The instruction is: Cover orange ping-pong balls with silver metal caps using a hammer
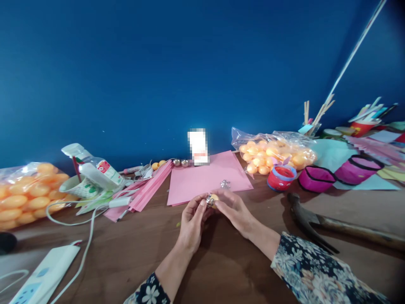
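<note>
My left hand (191, 226) is closed, thumb and fingertips pinching a small cluster of shiny silver bells (209, 202). Against the bells sits a small orange ball (215, 198), gripped by the bent fingers of my right hand (236, 214). The two hands meet above the brown table, just in front of a pink paper sheet (202, 179). Another silver cluster (225, 184) lies on the sheet beyond my fingers. How the ball and bells are joined, if at all, is hidden by the fingers.
Bags of orange balls stand at left (28, 198) and right (265, 154). A hammer (348, 223) lies right, near a red cup (281, 178) and magenta fabric baskets (317, 179). Pink strips (152, 188), a bottle (103, 171), white cable (91, 232) and power strip (47, 274) occupy the left.
</note>
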Tool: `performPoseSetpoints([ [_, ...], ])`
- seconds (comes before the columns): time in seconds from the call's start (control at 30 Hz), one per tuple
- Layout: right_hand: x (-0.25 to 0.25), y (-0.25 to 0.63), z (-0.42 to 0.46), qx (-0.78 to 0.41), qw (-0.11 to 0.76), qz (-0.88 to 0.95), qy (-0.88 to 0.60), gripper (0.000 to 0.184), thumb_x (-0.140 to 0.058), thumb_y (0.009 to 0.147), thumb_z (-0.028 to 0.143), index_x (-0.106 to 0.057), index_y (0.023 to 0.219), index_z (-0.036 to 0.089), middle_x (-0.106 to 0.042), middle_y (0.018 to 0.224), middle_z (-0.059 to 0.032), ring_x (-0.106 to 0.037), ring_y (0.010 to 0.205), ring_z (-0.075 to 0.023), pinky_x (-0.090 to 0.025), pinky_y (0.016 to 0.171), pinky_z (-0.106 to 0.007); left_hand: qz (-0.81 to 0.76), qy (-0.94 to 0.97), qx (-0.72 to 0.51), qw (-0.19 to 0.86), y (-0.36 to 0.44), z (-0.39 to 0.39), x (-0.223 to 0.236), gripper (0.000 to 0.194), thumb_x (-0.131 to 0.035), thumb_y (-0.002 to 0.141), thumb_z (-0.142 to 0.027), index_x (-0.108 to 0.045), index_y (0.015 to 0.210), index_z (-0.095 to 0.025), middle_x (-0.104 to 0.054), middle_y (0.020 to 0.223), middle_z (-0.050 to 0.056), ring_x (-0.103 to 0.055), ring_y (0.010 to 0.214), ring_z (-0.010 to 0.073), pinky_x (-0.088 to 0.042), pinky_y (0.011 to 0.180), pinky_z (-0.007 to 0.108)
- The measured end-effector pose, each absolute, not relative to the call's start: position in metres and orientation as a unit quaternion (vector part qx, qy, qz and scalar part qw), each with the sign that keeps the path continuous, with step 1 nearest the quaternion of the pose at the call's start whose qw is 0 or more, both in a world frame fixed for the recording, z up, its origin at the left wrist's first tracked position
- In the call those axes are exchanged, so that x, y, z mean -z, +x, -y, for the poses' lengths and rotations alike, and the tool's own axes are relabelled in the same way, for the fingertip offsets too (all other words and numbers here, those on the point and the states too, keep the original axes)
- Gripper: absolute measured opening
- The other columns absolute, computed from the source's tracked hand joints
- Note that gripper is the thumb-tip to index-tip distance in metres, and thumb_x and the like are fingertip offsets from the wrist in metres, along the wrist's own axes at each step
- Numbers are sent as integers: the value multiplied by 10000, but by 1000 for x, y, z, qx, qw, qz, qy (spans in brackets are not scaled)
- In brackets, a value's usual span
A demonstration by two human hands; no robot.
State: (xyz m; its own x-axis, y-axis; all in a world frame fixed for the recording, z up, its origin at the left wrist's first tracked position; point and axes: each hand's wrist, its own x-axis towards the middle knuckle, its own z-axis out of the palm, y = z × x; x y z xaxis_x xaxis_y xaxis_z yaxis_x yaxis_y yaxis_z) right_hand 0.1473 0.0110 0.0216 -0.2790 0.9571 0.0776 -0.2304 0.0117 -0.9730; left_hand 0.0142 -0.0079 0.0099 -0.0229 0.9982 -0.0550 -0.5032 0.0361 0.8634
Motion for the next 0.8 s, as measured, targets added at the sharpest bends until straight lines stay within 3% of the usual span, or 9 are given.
performPoseSetpoints([
  [0.27, -23, 148, -10, -598, 481, 531, -359, 274, -635, 741, 353, -588, 937, 166, -633, 821, -19, -589, 755, -142, -478, 723, -280, -384, 361, -595, 607, 13, 6, -7, 238, -680, 711, -243, -617, 925, -160, -662, 915, 51, -623, 847, 158, -487, 823, 314],
  [0.5, -30, 148, -8, -606, 484, 519, -358, 277, -621, 743, 396, -586, 903, 173, -625, 826, -19, -584, 789, -147, -484, 728, -279, -375, 339, -604, 616, 14, 7, -8, 194, -643, 746, -283, -620, 903, -172, -662, 884, 29, -621, 793, 135, -501, 760, 282],
  [0.8, -24, 147, -9, -588, 474, 535, -379, 256, -624, 739, 392, -582, 872, 177, -609, 766, 1, -570, 698, -125, -467, 657, -251, -407, 368, -595, 588, 14, 5, -7, 248, -724, 655, -274, -633, 853, -156, -676, 829, 32, -628, 768, 135, -495, 761, 264],
])
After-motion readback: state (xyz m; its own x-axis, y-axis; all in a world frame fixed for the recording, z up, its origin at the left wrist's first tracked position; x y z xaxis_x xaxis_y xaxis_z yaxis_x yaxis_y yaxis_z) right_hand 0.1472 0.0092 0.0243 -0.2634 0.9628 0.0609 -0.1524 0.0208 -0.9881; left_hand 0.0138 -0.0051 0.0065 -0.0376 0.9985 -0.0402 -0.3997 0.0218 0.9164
